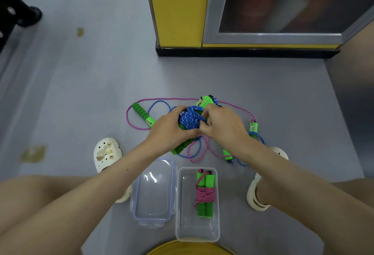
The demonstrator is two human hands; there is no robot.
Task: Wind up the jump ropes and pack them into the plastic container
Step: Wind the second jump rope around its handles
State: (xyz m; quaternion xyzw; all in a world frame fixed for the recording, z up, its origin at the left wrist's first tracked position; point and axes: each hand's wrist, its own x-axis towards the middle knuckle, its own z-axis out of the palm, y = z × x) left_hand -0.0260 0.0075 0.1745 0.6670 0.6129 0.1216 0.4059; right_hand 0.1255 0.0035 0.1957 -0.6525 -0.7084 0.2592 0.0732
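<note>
The grey floor (81, 92) is carrying everything, with the person sitting over it, knees spreading to both sides. Nearest the person, the clear plastic container (197, 229) is standing open with its long axis running away from them. Its lid (153, 192) is lying just beside it on the left, parallel to it.

Beyond the container, the blue jump rope (191, 120) is being held above the floor between the two hands. Its paired green handles are slanting from near-left to far-right, the counter end pointing away from the person, and the blue cord is sitting wound round their middle. The left hand (169, 131) is gripping this bundle from the left, fingers curling round it. The right hand (222, 125) is pinching the cord on the bundle's right side.

Inside the container, a wound pink jump rope (204, 194) is lying lengthwise against the right wall, its handles lying side by side.

A loose pink rope (162, 99) is looping across the floor behind and under the hands. One green handle (142, 114) is lying left of the left hand, slanting from far-left to near-right, and another is lying right of the right hand.
</note>
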